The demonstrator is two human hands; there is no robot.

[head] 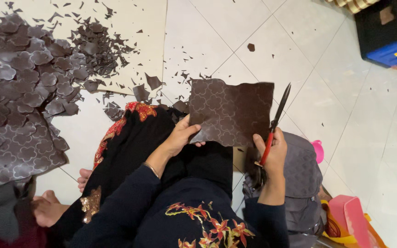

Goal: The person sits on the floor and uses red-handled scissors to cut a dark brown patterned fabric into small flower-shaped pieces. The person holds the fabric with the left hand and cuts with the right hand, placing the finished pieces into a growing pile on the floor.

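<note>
Your right hand [272, 154] is clamped on red-handled scissors [275, 121], blades pointing away. Your left hand [180, 135] pinches the near-left corner of a dark patterned sheet [230, 110] held over your lap. Far left lie cut pieces [24, 73] and scraps [102, 46].

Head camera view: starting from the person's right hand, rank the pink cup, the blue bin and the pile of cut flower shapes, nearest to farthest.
From the right hand:
1. Pink cup, just to its right.
2. Blue bin, top right corner.
3. Pile of cut flower shapes, far left.
</note>
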